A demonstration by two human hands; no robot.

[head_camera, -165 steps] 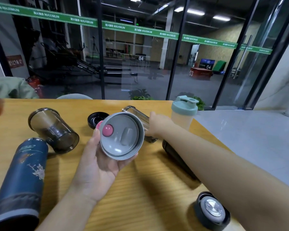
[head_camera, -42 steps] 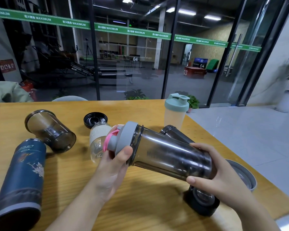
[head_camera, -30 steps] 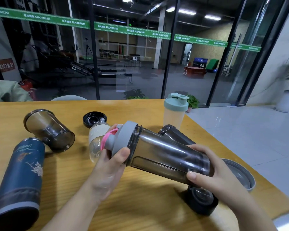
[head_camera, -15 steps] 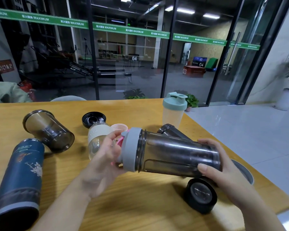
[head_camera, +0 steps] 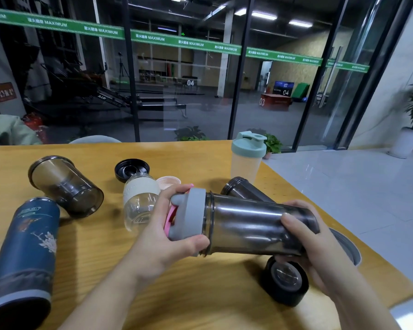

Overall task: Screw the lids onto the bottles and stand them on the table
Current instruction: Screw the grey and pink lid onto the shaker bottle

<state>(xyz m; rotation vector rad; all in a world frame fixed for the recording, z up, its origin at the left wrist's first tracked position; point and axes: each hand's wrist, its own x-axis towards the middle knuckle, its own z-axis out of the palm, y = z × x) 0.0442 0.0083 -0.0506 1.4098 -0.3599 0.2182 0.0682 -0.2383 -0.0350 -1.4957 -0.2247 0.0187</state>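
Fingers first: left hand (head_camera: 162, 236) has thumb and fingers curled round the grey lid (head_camera: 188, 216), pinching its rim; right hand (head_camera: 317, 248) has fingers wrapped round the base end of the smoky bottle (head_camera: 255, 227), thumb lying on top of the barrel. Bottle is held sideways above the table (head_camera: 200, 294), over its near-right part, lid end pointing left. Lid sits on the bottle mouth; can't tell how far it is threaded on. Pink flip tab shows at the lid's left face.

Left to right on the table:
- blue flask (head_camera: 24, 253) lying on its side at the near-left edge, flower print facing up.
- smoky cup (head_camera: 65, 184) on its side, just beyond the flask, open mouth toward the far-left.
- black cap (head_camera: 131, 169) mid-table toward the far edge, inside facing up.
- clear bottle (head_camera: 140, 203) with a white sleeve, lying down, touching or just beside the black cap, partly behind the left hand.
- pink cap (head_camera: 168, 182) just right of the clear bottle.
- second dark bottle (head_camera: 243, 192) lying behind the held one, mostly hidden.
- green-lidded shaker (head_camera: 247, 158) standing upright near the far-right edge, lid on.
- black lid (head_camera: 286, 282) tipped on edge under the right hand, near the right edge.
- grey rim (head_camera: 346, 246) of another lid showing behind the right wrist, at the right edge.
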